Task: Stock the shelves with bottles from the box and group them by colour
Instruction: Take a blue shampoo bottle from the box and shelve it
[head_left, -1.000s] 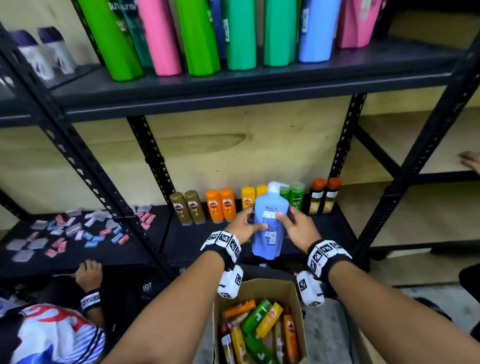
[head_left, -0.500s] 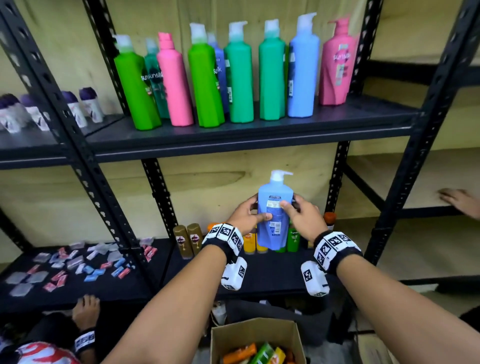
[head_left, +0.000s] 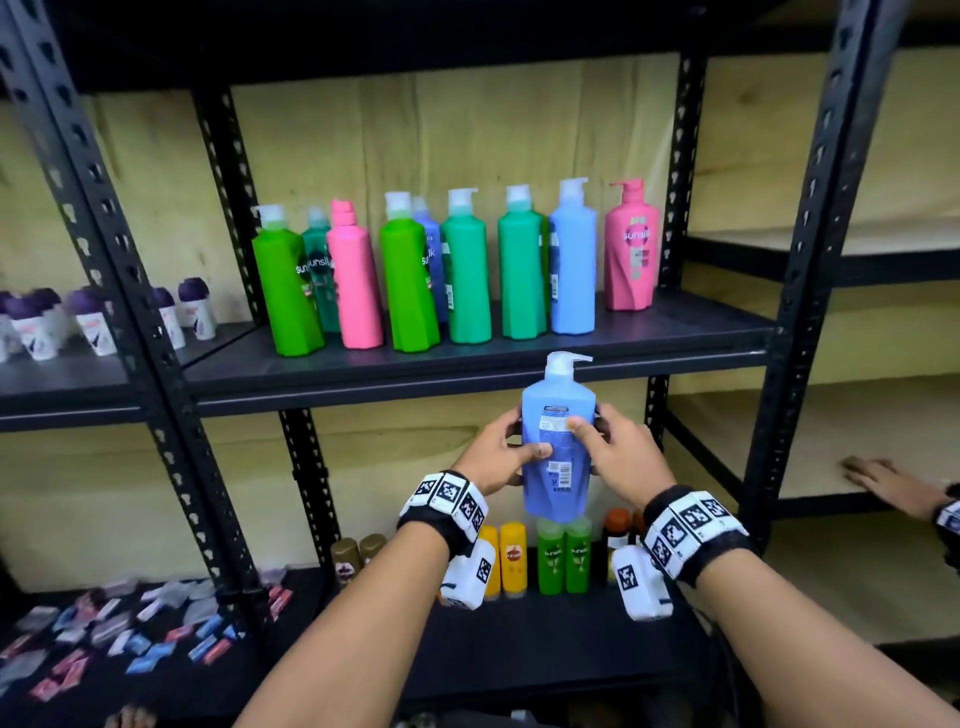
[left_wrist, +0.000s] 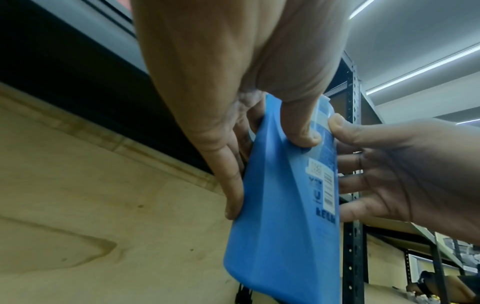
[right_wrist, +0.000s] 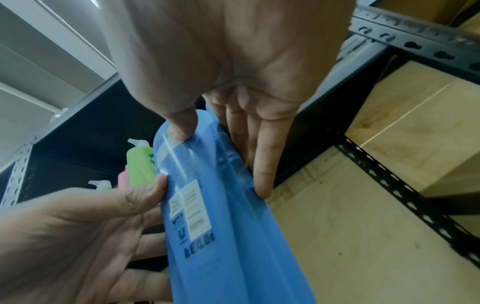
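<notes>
The middle shelf (head_left: 675, 338) carried nine pump bottles, colours mixed, so grouping looked unfinished. Below its front edge, the blue bottle (head_left: 558, 447) stood upright, unshelved, left hand (head_left: 493, 460) and right hand (head_left: 621, 457) each gripping a side.

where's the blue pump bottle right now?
Head view, centre: the blue plastic pump bottle is held upright in the air by the left hand and right hand, just below the front edge of the black metal middle shelf.
</notes>
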